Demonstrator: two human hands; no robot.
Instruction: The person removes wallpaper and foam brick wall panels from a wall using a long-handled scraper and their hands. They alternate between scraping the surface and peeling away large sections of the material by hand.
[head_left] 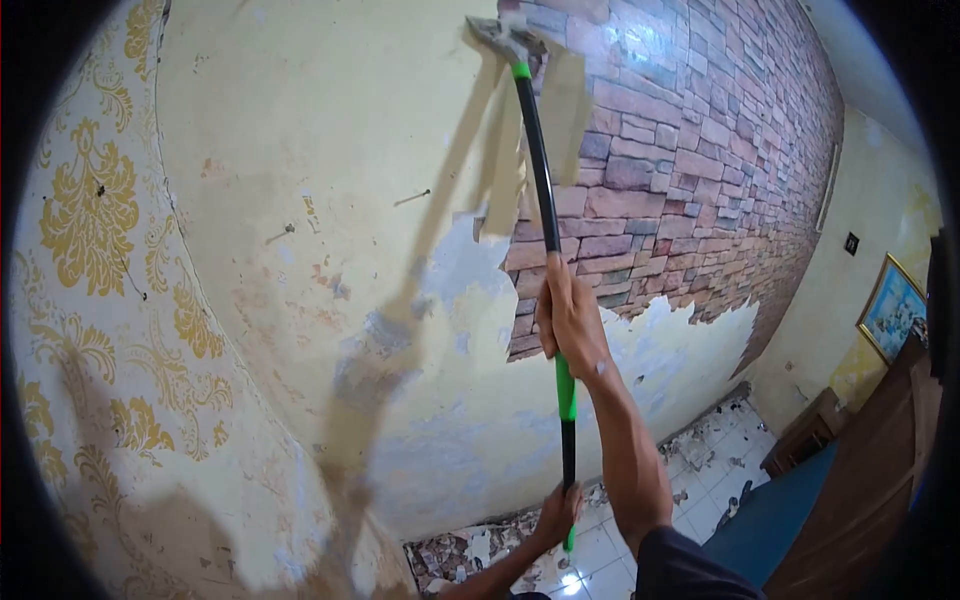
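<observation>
A long-handled scraper (538, 160) with a black and green pole reaches up the wall. My right hand (572, 318) is wrapped round the middle of the pole, just above a green section. Lower down, near the pole's end, my left hand (558, 515) grips it too. The grey scraper head (500, 40) is against the wall at the top, by the torn edge of the stone-patterned wallpaper (640, 190). Strips of the paper's plain backing (568, 120) hang loose beside the pole. Left of that edge, the bare yellowish wall (330, 130) has grey and white patches.
Torn paper scraps (455, 560) litter the white tiled floor (605, 560) along the wall's foot. Nails (290, 229) stick out of the wall. Gold-patterned wallpaper (90, 210) covers the left wall. At right are a framed picture (893, 308), a wooden cabinet (805, 432) and brown furniture (850, 490).
</observation>
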